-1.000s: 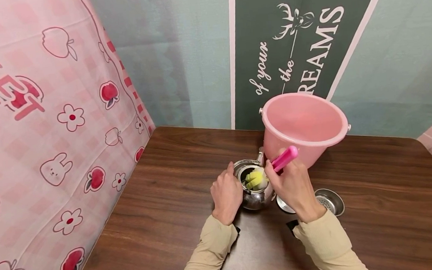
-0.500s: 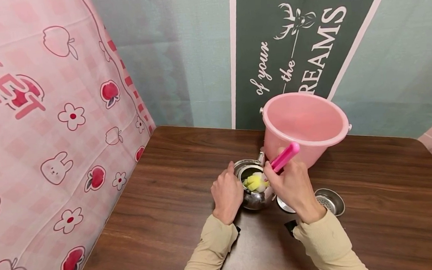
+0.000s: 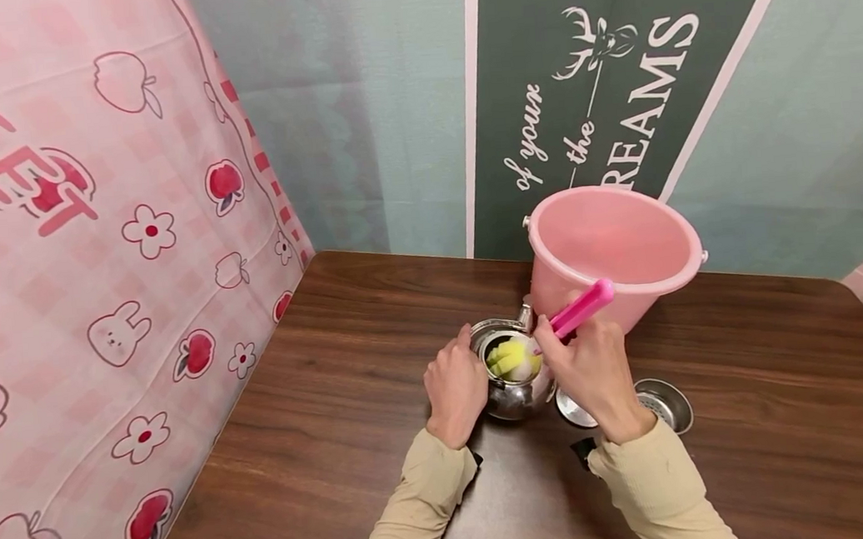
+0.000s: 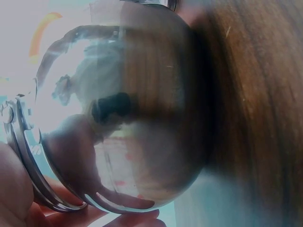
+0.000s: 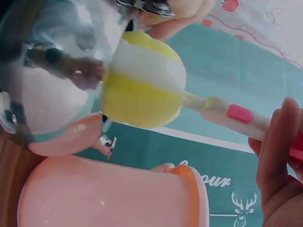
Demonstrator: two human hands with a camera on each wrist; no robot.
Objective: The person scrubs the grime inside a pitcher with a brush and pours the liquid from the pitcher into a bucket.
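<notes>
A shiny metal teapot [image 3: 511,399] stands lidless on the wooden table. My left hand [image 3: 456,389] grips it from the left; in the left wrist view its fingers [image 4: 75,216] curl by the metal handle [image 4: 33,165] and the pot's rounded side. With my right hand [image 3: 592,367] I hold a sponge bottle brush by its pink handle [image 3: 584,306], which slants up to the right. The brush's yellow-and-white sponge head [image 5: 144,80] is at the teapot's mouth, its inner end hidden by the pot. A white shaft [image 5: 222,111] joins head and handle.
A pink bucket [image 3: 620,277] stands right behind the teapot, close to the spout [image 3: 527,314]. A round metal disc [image 3: 575,410] lies partly under my right hand. Beside my right wrist is a small perforated metal strainer [image 3: 666,403]. Fabric hangs behind the table [image 3: 326,477] and at its left.
The sponge head dips slightly, then rises again at the teapot's mouth. The pink handle shifts up and to the right with my right hand. My left hand stays on the teapot.
</notes>
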